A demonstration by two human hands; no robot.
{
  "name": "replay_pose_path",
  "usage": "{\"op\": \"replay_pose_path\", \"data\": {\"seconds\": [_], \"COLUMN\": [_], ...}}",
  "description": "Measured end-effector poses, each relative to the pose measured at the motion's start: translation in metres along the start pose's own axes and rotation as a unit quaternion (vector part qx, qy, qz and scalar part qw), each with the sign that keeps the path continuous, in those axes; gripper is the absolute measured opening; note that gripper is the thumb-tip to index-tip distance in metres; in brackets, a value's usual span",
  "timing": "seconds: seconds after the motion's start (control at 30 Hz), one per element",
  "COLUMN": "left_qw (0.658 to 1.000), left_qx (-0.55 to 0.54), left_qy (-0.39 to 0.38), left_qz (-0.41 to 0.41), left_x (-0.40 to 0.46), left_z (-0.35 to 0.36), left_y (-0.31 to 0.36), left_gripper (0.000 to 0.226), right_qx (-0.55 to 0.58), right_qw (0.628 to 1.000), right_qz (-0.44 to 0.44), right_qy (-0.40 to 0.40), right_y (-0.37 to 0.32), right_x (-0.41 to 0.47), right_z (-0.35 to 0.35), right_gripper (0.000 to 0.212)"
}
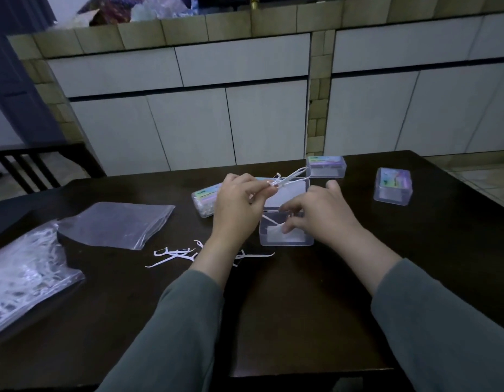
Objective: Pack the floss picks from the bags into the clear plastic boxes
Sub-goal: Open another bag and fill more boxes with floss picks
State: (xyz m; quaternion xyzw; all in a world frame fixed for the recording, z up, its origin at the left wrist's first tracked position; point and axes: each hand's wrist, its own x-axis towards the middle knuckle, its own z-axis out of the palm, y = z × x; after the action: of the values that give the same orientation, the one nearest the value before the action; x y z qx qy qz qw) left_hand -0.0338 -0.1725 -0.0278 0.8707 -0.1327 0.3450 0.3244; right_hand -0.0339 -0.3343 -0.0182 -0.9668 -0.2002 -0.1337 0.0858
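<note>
An open clear plastic box (pixel 284 241) sits mid-table, its lid (pixel 290 193) raised behind it. My left hand (pixel 239 205) pinches a small bunch of white floss picks (pixel 291 175) above the box's left side. My right hand (pixel 321 213) reaches into the box, and its fingertips touch a floss pick (pixel 273 222) leaning against the rim. Several loose floss picks (pixel 174 254) lie on the table below my left wrist. A bag full of floss picks (pixel 27 275) lies at the far left.
A flat stack of empty clear bags (pixel 117 222) lies left of centre. A filled box (pixel 204 199) lies on its side behind my left hand. Two more closed boxes (pixel 326 166) (pixel 393 186) stand at the back right. A chair (pixel 33 168) stands at the table's far left corner.
</note>
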Motion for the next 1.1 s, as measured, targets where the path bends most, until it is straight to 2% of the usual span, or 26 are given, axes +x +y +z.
{"op": "replay_pose_path", "data": {"seconds": [0.27,0.33,0.4,0.47,0.5,0.63,0.77,0.87,1.0,1.1], "left_qw": [0.997,0.995,0.988,0.975,0.975,0.996,0.973,0.964,0.974,0.964], "left_qx": [-0.04,-0.055,-0.123,-0.197,-0.199,-0.024,0.147,0.187,0.18,0.205], "left_qy": [-0.013,-0.009,-0.004,-0.024,-0.044,-0.086,-0.171,-0.182,-0.119,-0.165], "left_qz": [-0.072,-0.079,-0.093,-0.102,-0.09,0.013,0.051,0.055,0.063,0.04], "left_x": [-0.007,-0.007,-0.008,-0.009,-0.01,-0.011,-0.008,-0.006,-0.005,-0.007], "left_z": [-0.004,-0.003,0.0,0.005,0.008,0.013,0.004,0.0,-0.007,-0.009], "left_y": [-0.014,-0.012,-0.005,0.004,0.007,0.003,-0.001,0.001,0.003,0.0], "left_gripper": [0.018,0.017,0.014,0.013,0.014,0.016,0.022,0.026,0.027,0.026], "right_qx": [0.109,0.109,0.09,0.079,0.079,0.09,0.157,0.168,0.166,0.18], "right_qw": [0.992,0.991,0.991,0.991,0.99,0.984,0.973,0.972,0.972,0.97], "right_qz": [0.061,0.079,0.09,0.089,0.088,0.102,0.109,0.103,0.117,0.112], "right_qy": [0.01,0.001,-0.03,-0.064,-0.078,-0.112,-0.132,-0.128,-0.122,-0.123], "right_y": [0.019,0.024,0.028,0.028,0.028,0.023,0.023,0.022,0.023,0.027], "right_x": [-0.006,-0.009,-0.013,-0.014,-0.015,-0.018,-0.02,-0.019,-0.017,-0.014], "right_z": [0.002,0.001,0.0,-0.001,-0.001,-0.006,-0.008,-0.004,0.002,0.008], "right_gripper": [0.045,0.055,0.072,0.084,0.088,0.086,0.08,0.082,0.09,0.083]}}
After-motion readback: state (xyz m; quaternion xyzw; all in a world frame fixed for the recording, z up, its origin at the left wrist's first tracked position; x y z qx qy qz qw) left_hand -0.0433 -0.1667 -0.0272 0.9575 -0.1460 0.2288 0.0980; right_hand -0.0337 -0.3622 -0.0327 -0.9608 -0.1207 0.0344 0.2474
